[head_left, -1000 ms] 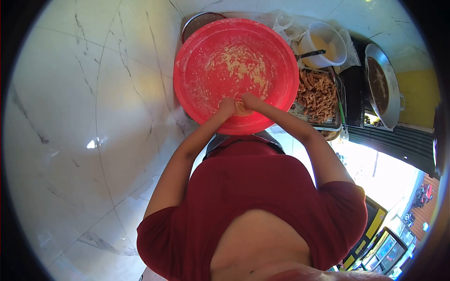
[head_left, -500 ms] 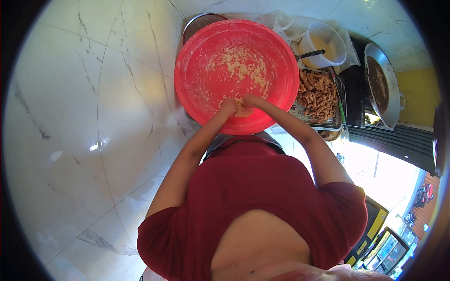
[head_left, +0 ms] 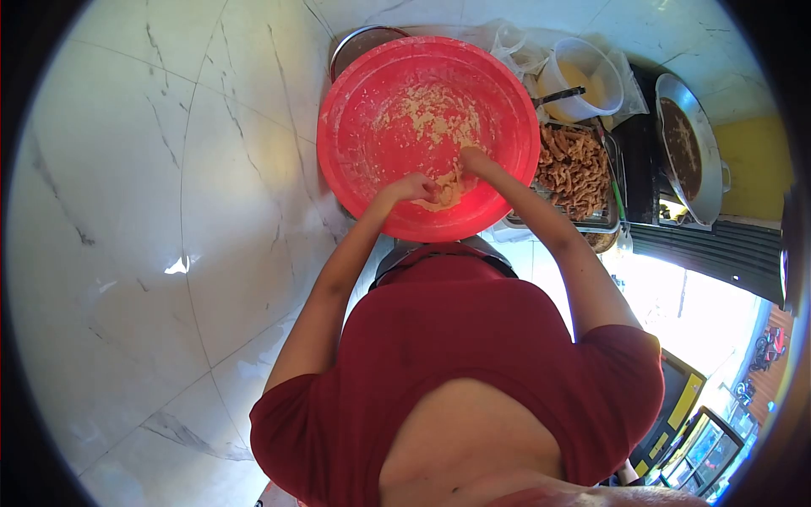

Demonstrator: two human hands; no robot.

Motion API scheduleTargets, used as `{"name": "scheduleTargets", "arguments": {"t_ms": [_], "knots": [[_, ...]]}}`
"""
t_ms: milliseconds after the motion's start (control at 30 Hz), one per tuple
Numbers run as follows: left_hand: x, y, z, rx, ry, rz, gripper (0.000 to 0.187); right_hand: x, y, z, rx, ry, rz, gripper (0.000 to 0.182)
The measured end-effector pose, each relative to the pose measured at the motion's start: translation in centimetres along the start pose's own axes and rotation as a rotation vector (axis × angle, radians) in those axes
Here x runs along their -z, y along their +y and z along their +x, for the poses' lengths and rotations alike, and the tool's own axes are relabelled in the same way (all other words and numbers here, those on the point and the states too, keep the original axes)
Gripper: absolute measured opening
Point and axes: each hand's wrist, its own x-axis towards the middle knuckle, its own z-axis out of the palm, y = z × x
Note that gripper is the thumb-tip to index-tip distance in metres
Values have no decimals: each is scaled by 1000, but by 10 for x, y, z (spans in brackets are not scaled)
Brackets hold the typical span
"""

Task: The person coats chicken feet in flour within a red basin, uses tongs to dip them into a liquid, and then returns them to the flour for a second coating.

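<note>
A big round red basin is in front of me, with pale yellow crumbs scattered over its bottom. My left hand is low inside the basin, its fingers at the edge of a pale dough-like mass. On the other side of that mass, a little higher, is my right hand, close to the crumbs. The fingers of both hands are too small and partly hidden to show whether they grip any of it.
Right of the basin, a tray holds brown fried strips. Behind it stands a clear tub with a black handle across its rim. Farther right is a wide metal pan of brown liquid. Tiled wall lies at left.
My hands have moved apart. The right one has shifted up and to the right, the left one slightly left, and more of the dough-like mass shows between them.
</note>
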Motion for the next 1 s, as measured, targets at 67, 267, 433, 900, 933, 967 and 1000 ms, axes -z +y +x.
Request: {"name": "scheduleTargets", "arguments": {"t_ms": [67, 267, 433, 900, 933, 967, 1000], "knots": [[2, 3, -8, 100, 37, 51, 35, -6, 5, 4, 41, 163, -46, 23], [22, 62, -79, 312, 518, 277, 30, -14, -26, 8, -248, 40, 55, 21], [17, 63, -94, 196, 845, 201, 25, -61, -93, -12, -218, 229, -141, 52], [12, 76, -108, 175, 958, 186, 27, -6, -6, 6, 204, -649, 385, 45], [12, 76, -107, 176, 948, 196, 27, -6, -2, 9, 166, -501, 327, 40], [12, 75, -107, 177, 939, 207, 27, -6, 1, 12, 129, -352, 269, 35], [13, 75, -107, 179, 930, 219, 27, -4, 1, 12, 93, -204, 210, 31]]}}
